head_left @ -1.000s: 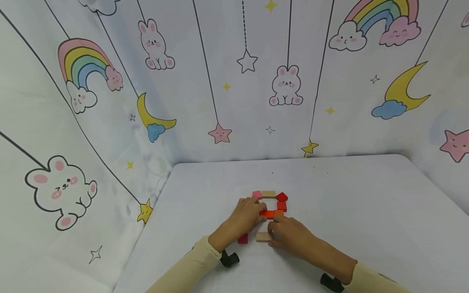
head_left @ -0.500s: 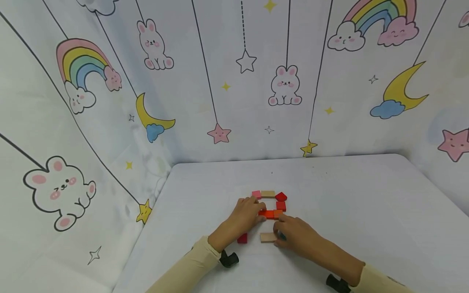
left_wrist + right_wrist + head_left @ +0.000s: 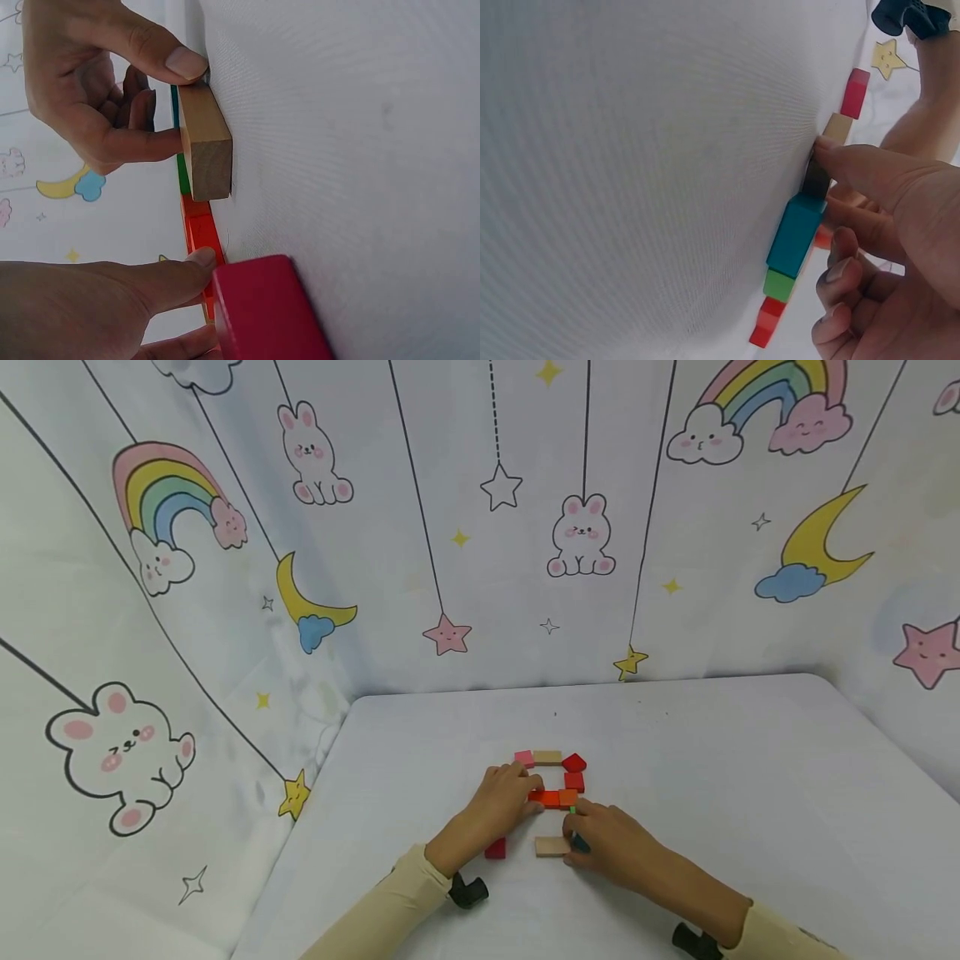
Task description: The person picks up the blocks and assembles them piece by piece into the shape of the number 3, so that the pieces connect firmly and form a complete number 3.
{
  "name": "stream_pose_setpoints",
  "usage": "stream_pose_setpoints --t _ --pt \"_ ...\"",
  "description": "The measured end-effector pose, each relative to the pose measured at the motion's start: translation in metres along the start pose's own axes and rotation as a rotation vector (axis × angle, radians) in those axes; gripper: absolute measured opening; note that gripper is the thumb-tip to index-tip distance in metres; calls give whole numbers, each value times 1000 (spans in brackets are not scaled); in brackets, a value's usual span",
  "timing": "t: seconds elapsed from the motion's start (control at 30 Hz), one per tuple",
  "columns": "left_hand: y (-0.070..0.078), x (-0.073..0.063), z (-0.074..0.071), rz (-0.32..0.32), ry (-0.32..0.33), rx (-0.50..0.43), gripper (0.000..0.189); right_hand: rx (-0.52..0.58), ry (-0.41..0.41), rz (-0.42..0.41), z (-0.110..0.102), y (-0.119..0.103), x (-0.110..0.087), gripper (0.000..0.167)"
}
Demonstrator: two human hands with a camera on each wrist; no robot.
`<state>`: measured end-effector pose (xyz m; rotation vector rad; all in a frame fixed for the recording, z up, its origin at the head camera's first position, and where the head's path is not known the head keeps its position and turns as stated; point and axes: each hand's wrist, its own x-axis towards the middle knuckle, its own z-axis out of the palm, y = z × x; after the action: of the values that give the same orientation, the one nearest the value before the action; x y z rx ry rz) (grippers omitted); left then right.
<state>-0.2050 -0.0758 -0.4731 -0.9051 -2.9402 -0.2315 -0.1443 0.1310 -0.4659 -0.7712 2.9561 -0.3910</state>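
In the head view, my right hand point(image 3: 613, 842) pinches a plain wooden block point(image 3: 551, 847) flat on the table, thumb on one long side and index finger on the other. A teal block point(image 3: 795, 236) lies against its end, partly hidden by that hand in the head view. Beyond the teal one sits a green block point(image 3: 780, 285). My left hand point(image 3: 506, 797) pinches a red-orange block point(image 3: 551, 799) between thumb and finger. An orange block point(image 3: 568, 798) touches that block's right end. Nearer my left wrist lies a crimson block point(image 3: 496, 849), apart from the wooden one.
At the back of the arrangement are a pink block point(image 3: 523, 759), another wooden block point(image 3: 547, 758), a red pentagonal block point(image 3: 574, 763) and a red block point(image 3: 574, 782). White cloth covers the table point(image 3: 712, 760). A printed curtain point(image 3: 405, 527) hangs behind.
My right hand has slid the wooden block a little to the right, so its gap from the crimson block is wider. The teal block has come into sight. My left hand keeps its place.
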Motion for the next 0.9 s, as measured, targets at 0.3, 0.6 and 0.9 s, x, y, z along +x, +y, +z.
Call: stream_pose_setpoints --t 0.3,0.6,0.9 --pt "0 -1 -1 8 7 5 30 18 -21 3 2 -1 1 29" --pt "0 -1 -1 4 5 9 30 17 -34 33 0 -3 -1 32" --pt "-1 -1 -1 4 7 9 30 16 -18 7 -2 -2 -3 32"
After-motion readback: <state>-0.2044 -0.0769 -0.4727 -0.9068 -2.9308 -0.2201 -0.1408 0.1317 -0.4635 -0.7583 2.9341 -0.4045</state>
